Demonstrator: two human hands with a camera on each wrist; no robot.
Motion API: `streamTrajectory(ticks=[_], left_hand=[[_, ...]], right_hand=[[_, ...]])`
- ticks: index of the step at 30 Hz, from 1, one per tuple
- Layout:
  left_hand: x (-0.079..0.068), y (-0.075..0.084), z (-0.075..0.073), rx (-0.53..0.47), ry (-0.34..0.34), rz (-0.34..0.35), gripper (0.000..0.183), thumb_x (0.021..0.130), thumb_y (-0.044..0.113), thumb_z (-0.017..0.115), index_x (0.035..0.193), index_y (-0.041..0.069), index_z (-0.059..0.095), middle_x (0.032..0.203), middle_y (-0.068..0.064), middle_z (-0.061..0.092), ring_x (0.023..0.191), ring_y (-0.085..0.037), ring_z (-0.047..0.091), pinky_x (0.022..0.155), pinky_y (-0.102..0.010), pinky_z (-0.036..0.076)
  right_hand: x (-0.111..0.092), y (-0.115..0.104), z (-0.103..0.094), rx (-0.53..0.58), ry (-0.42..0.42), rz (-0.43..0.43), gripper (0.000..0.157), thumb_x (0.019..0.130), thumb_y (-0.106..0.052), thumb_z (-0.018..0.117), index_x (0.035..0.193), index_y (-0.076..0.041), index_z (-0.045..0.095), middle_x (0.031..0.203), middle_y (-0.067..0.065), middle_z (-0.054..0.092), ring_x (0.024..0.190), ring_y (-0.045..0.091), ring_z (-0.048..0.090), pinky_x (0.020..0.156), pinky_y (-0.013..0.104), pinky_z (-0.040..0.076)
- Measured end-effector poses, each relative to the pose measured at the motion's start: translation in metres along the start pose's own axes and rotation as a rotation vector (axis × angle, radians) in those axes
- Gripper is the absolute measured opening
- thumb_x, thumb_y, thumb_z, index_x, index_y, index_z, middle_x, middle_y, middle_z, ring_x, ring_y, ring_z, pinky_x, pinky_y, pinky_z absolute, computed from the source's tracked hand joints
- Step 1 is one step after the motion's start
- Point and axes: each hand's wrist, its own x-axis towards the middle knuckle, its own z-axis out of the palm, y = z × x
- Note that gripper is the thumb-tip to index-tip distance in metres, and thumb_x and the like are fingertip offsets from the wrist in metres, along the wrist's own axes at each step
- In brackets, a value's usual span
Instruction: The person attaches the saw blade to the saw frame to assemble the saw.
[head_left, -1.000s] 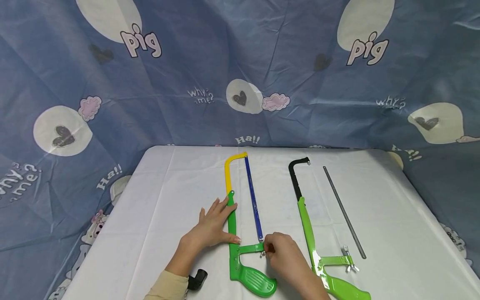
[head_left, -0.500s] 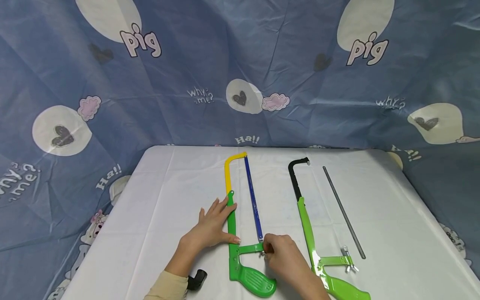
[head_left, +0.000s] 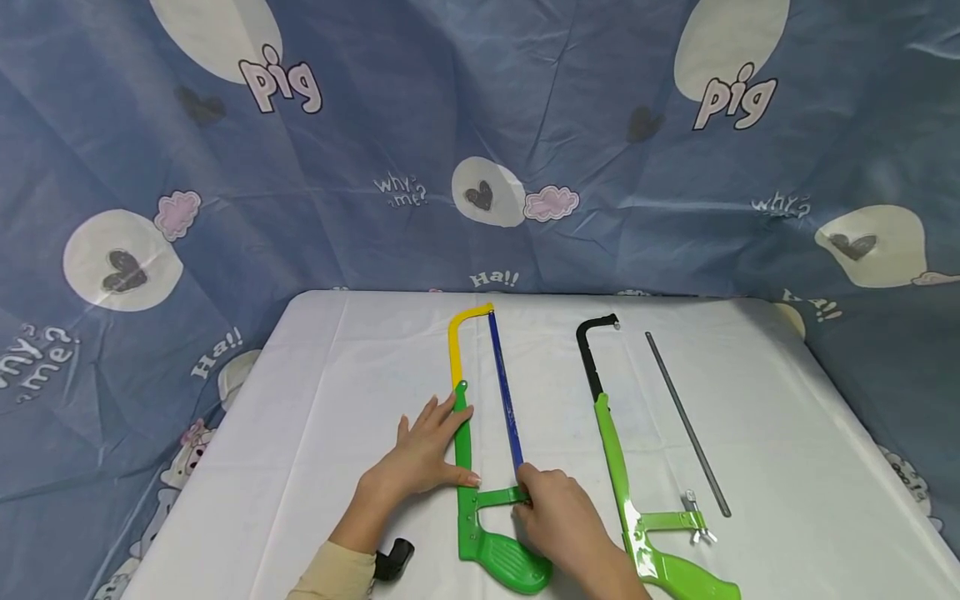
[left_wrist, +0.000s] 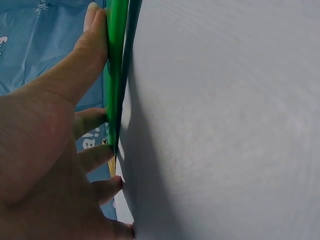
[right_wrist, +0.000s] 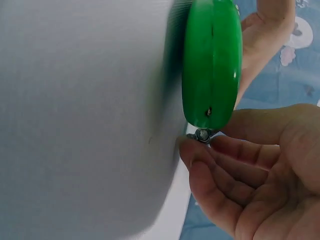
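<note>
A green hacksaw (head_left: 468, 525) with a yellow front end lies on the white-covered table, a blue blade (head_left: 504, 383) along its open side. My left hand (head_left: 420, 458) rests on the frame above the handle; in the left wrist view its thumb (left_wrist: 92, 42) and fingertips touch the green frame. At the blade's near end, my right hand (head_left: 562, 517) pinches a small metal wing nut (right_wrist: 202, 135) beside the handle. In the head view the right fingers hide that nut. The right wrist view shows the handle (right_wrist: 212, 65) end-on.
To the right lies a second hacksaw (head_left: 615, 454), lime green with a black front end and a wing nut (head_left: 703, 533). A loose grey blade (head_left: 686, 421) lies beyond it. A black object (head_left: 395, 558) sits by the left sleeve. A printed blue cloth (head_left: 480, 125) hangs behind.
My right fingers have shifted around the wing nut, and the hand now covers the blade's near end and the nut. My left hand and both hacksaws stay in place.
</note>
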Motion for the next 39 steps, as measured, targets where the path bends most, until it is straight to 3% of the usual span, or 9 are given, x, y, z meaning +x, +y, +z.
streamTrajectory(ticks=[7, 16, 23, 29, 35, 39], left_hand=[[-0.001, 0.002, -0.002, -0.002, 0.008, -0.003, 0.103, 0.066, 0.055, 0.086, 0.152, 0.02, 0.041, 0.165, -0.012, 0.024, 0.153, -0.042, 0.016, 0.112, -0.078, 0.01], [-0.003, 0.003, -0.003, 0.0, 0.017, 0.0, 0.103, 0.066, 0.054, 0.087, 0.152, 0.019, 0.042, 0.165, -0.012, 0.025, 0.153, -0.043, 0.017, 0.111, -0.078, 0.012], [-0.001, 0.002, -0.003, -0.003, 0.01, -0.011, 0.103, 0.066, 0.054, 0.087, 0.152, 0.02, 0.041, 0.165, -0.011, 0.024, 0.153, -0.042, 0.015, 0.112, -0.078, 0.01], [-0.001, 0.002, -0.001, -0.002, 0.01, -0.012, 0.103, 0.066, 0.054, 0.087, 0.152, 0.02, 0.041, 0.165, -0.012, 0.024, 0.153, -0.042, 0.015, 0.112, -0.078, 0.01], [0.0, 0.002, 0.001, -0.001, 0.012, -0.008, 0.104, 0.065, 0.055, 0.086, 0.152, 0.021, 0.041, 0.166, -0.011, 0.023, 0.153, -0.041, 0.015, 0.111, -0.078, 0.01], [0.001, 0.002, 0.001, 0.004, 0.018, -0.001, 0.104, 0.065, 0.056, 0.086, 0.152, 0.021, 0.041, 0.166, -0.011, 0.024, 0.153, -0.042, 0.016, 0.111, -0.079, 0.011]], right_hand=[[0.001, 0.006, 0.0, 0.129, -0.033, 0.045, 0.01, 0.082, -0.002, 0.071, 0.082, -0.01, 0.065, 0.061, -0.007, 0.057, 0.053, 0.004, 0.046, 0.047, 0.022, 0.039], [0.004, 0.016, -0.002, 0.282, -0.084, 0.074, 0.016, 0.085, 0.003, 0.063, 0.078, -0.012, 0.06, 0.059, -0.007, 0.053, 0.052, 0.005, 0.045, 0.047, 0.022, 0.038], [0.003, 0.019, -0.003, 0.441, -0.151, 0.098, 0.018, 0.088, 0.01, 0.051, 0.085, -0.005, 0.06, 0.069, 0.002, 0.065, 0.06, 0.01, 0.059, 0.052, 0.023, 0.047], [0.003, 0.02, -0.003, 0.548, -0.174, 0.105, 0.019, 0.091, 0.013, 0.047, 0.089, -0.001, 0.059, 0.072, 0.008, 0.065, 0.063, 0.013, 0.063, 0.055, 0.023, 0.053], [0.002, 0.022, -0.004, 0.505, -0.144, 0.091, 0.024, 0.084, 0.019, 0.045, 0.087, -0.001, 0.058, 0.066, 0.006, 0.064, 0.057, 0.012, 0.06, 0.05, 0.021, 0.049], [0.001, 0.022, -0.003, 0.312, -0.079, 0.073, 0.023, 0.08, 0.014, 0.055, 0.081, -0.009, 0.059, 0.06, -0.003, 0.058, 0.051, 0.007, 0.048, 0.047, 0.021, 0.039]])
